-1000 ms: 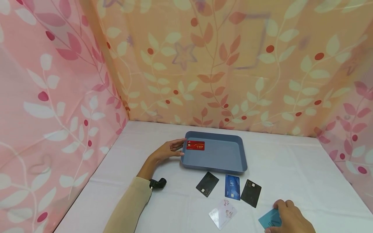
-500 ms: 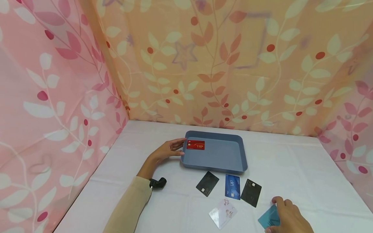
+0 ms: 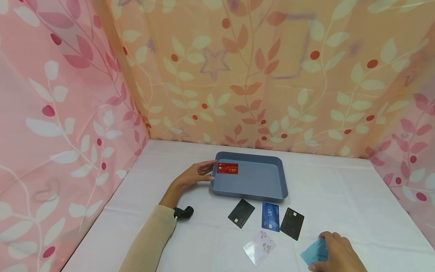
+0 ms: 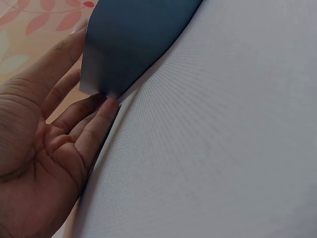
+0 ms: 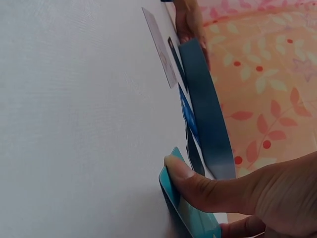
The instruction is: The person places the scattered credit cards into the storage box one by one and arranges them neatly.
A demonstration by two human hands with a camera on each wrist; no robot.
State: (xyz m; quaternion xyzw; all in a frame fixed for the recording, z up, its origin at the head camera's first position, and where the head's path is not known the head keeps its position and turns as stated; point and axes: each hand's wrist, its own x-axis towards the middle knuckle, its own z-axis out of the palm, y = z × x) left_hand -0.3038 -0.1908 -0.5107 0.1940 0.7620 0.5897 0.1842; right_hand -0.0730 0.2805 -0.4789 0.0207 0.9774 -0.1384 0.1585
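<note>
My left hand (image 3: pixel 193 175) rests at the left end of a blue-grey tray (image 3: pixel 256 179), fingers extended. In the left wrist view its fingertips meet the tray's wall (image 4: pixel 133 44). Inside the tray, against its left side, lies a red VIP card (image 3: pixel 227 168). At the lower right, my right hand (image 3: pixel 341 252) pinches a teal plastic card (image 3: pixel 312 252) between thumb and fingers. The right wrist view shows the thumb pressed on the face of this card (image 5: pixel 198 215), which is tilted, with a dark shadow under its edge.
Between tray and right hand lie a black card (image 3: pixel 241 214), a blue VIP card (image 3: pixel 270 217), a second black card (image 3: pixel 292 224) and a white flowered card (image 3: pixel 259 248). White cloth (image 3: pixel 340 189) covers the table. Patterned curtains (image 3: pixel 190 87) stand behind and at both sides.
The right hand's grip on the teal card has shifted slightly, and the card's tilt has changed a little. The left hand, the tray and the other cards stay in place.
</note>
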